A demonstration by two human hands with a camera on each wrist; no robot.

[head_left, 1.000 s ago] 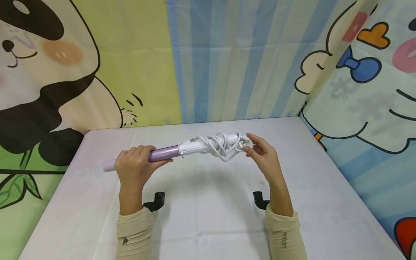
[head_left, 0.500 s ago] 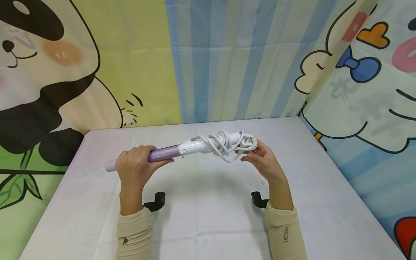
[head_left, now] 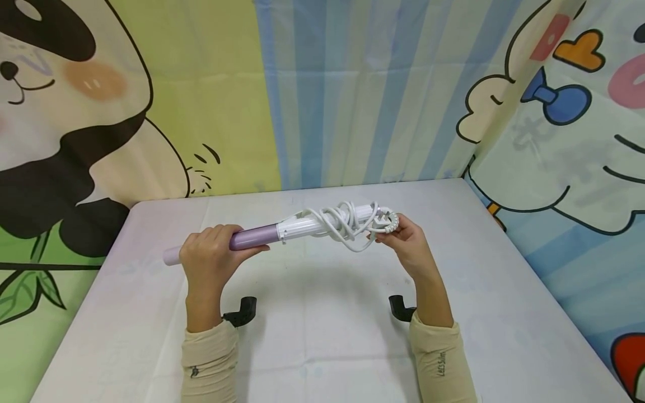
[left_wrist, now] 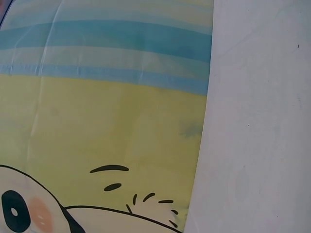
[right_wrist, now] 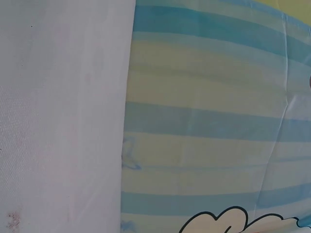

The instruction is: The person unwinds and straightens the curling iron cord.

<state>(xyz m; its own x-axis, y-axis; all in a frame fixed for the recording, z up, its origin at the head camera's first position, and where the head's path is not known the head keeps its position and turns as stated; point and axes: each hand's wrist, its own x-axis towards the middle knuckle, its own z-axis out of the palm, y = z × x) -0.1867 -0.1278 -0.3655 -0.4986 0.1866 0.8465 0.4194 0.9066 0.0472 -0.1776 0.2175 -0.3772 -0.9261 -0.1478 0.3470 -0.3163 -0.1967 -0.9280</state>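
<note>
Table (head_left: 312,336): white cloth cover, creased.
Backdrop (head_left: 201,84): cartoon panda, blue stripes.
Curling iron (head_left: 282,230): held above table centre.
Left hand (head_left: 209,258): wrapped round lilac barrel.
Right hand (head_left: 405,242): apparently pinching the cord (head_left: 353,224).

Small print on the right sleeve (head_left: 439,362) is too blurred to read.

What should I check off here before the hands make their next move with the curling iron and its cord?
1. Left hand grips the purple barrel of the curling iron: ok.
2. Right hand holds the cord at the white handle end: ok.
3. Iron held above the table, not resting on it: ok.
4. Cord wound in loops round the handle: ok, loosely.
5. Plug position: cannot tell.
6. Wrist views show the hands: not ok, only backdrop and table.
</note>
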